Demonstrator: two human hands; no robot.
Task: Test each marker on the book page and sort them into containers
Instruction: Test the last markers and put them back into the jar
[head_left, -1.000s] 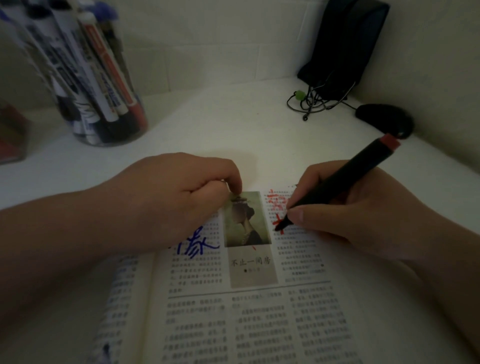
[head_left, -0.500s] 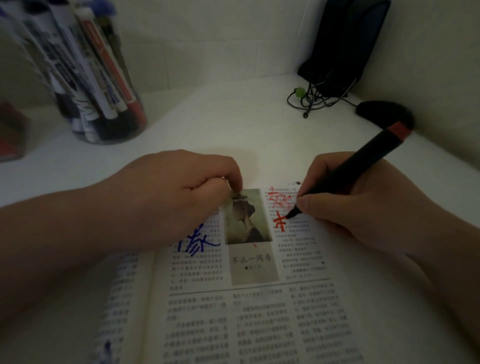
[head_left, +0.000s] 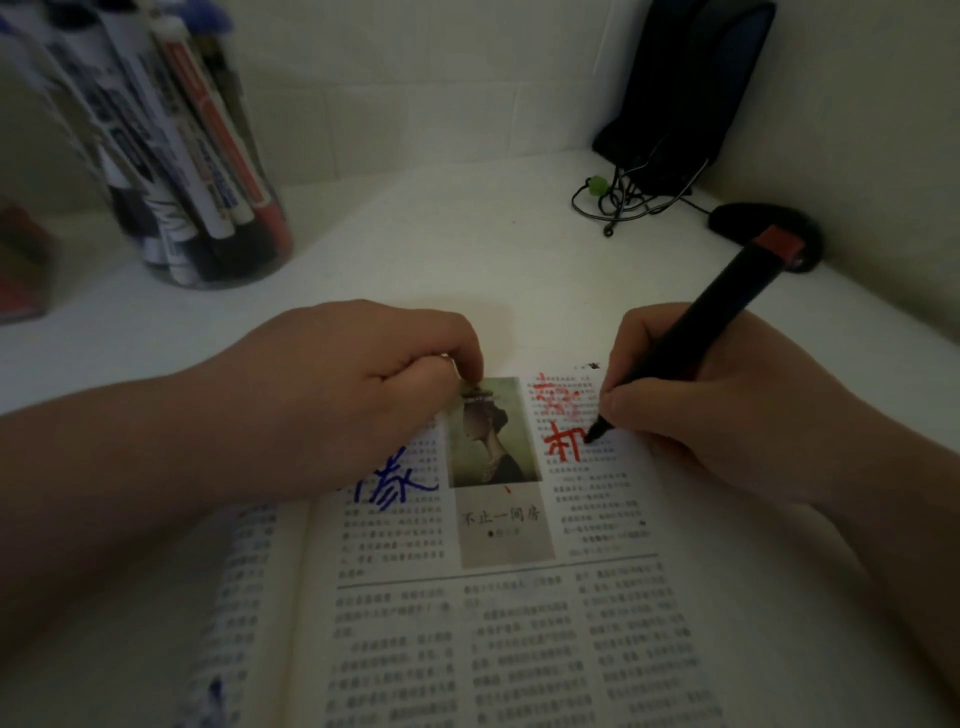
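Red ink strokes (head_left: 563, 441) show beside the tip. Right hand (head_left: 727, 410) grips marker (head_left: 691, 343) pen-fashion, tip touching book page (head_left: 493, 597) just left of its thumb. Left hand (head_left: 353, 395) is curled, pressing the page; contents indiscernible. Testing step. Next, probably: lift, cap, sort into jar (head_left: 208, 171) beyond the left hand.

One printed heading legible on book page (head_left: 467, 623), rest mostly unreadable.
Heading (head_left: 501, 517) under the photo, frame centre: "不止一间房". Blue handwritten character (head_left: 395, 486) left of the photo, partly covered, maybe "像". Red handwritten characters (head_left: 561, 421) right of the photo: upper one smeared, lower roughly "机", black marker (head_left: 691, 332) tip touching it. Body print too small to read. Labels on markers in jar (head_left: 208, 156), upper left: blurred.
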